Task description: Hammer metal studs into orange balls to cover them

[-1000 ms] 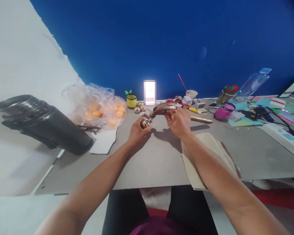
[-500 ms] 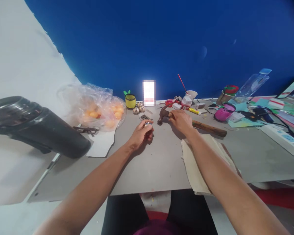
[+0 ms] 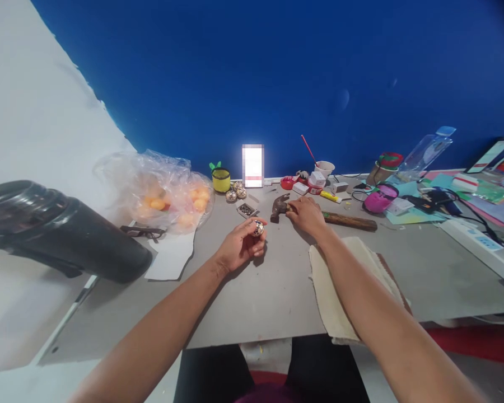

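My left hand (image 3: pixel 240 246) is closed round a small shiny round ball (image 3: pixel 258 228), pinched between thumb and fingertips just above the grey table (image 3: pixel 252 291). My right hand (image 3: pixel 306 214) rests on the wooden handle of a hammer (image 3: pixel 348 221) that lies flat on the table, its dark metal head (image 3: pixel 278 207) pointing left. The fingers curl over the handle close to the head. A small flat dark piece (image 3: pixel 247 210) lies on the table beyond my left hand. Two more shiny balls (image 3: pixel 235 193) sit further back.
A black cylinder (image 3: pixel 63 232) lies at the left, by a plastic bag of orange fruit (image 3: pixel 168 193), glasses (image 3: pixel 143 230) and white paper (image 3: pixel 170 257). A beige cloth (image 3: pixel 344 285) lies under my right forearm. A yellow cup (image 3: pixel 220 180), cups, a bottle (image 3: pixel 424 154) and clutter fill the back right.
The hammer has come down from the air above the ball and now lies on the table under my right hand. My left hand has drawn the ball back toward me.
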Available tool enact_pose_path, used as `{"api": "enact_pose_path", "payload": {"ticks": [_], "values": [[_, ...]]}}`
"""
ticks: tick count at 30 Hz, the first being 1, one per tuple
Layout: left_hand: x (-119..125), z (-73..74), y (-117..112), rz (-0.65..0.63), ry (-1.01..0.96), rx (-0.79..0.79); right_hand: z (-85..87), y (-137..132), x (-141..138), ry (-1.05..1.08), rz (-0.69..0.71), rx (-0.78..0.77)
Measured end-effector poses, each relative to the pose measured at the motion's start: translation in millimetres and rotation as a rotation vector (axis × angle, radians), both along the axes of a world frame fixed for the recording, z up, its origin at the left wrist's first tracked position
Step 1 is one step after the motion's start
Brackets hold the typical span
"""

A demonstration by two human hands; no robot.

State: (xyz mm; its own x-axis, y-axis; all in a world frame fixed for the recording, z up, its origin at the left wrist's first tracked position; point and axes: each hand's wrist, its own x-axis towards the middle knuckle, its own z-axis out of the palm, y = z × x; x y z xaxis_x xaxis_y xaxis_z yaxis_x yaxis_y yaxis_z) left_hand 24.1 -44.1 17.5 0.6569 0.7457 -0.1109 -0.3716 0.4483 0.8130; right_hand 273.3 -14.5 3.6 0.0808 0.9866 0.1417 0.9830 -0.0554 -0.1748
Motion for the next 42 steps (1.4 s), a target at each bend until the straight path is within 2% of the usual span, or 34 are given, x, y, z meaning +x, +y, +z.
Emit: {"api": "enact_pose_path", "payload": {"ticks": [5,12,23,26,29,31,34,36,40,42], "values": [[1,-4.0,3,0.025,-0.047,-0.067,-2.1,2,-1,0.024,-0.026,-0.012],[-5,-15.2,17,0.122,-0.009,-0.117,-0.3,0,-4,0.006,-0.029,-0.043],[-1,-13.6,15,0.193,0.118,-0.072,6.3,-3,-8,0.003,-0.036,-0.065],[-1,-10.0,13,0.21,0.155,-0.026,4.2,-2,-6,0.005,-0.028,-0.059],[-4,-1.4,13,0.329,0.114,0.009,2.3,-2,-5,0.021,-0.023,-0.048],[-7,6.5,14,0.392,0.028,-0.022,1.4,-2,-5,0.029,-0.026,-0.042],[-13,17.1,16,0.398,0.003,-0.049,0.8,-2,-4,0.036,-0.026,-0.043],[-15,21.2,15,0.442,0.113,0.082,1.0,-2,-3,0.039,-0.02,-0.04],[-13,24.7,7,0.59,0.402,0.506,2.1,-2,-4,0.036,-0.018,-0.051],[-11,26.8,3,0.65,0.484,0.684,2.3,-2,-4,0.03,-0.022,-0.048]]}}
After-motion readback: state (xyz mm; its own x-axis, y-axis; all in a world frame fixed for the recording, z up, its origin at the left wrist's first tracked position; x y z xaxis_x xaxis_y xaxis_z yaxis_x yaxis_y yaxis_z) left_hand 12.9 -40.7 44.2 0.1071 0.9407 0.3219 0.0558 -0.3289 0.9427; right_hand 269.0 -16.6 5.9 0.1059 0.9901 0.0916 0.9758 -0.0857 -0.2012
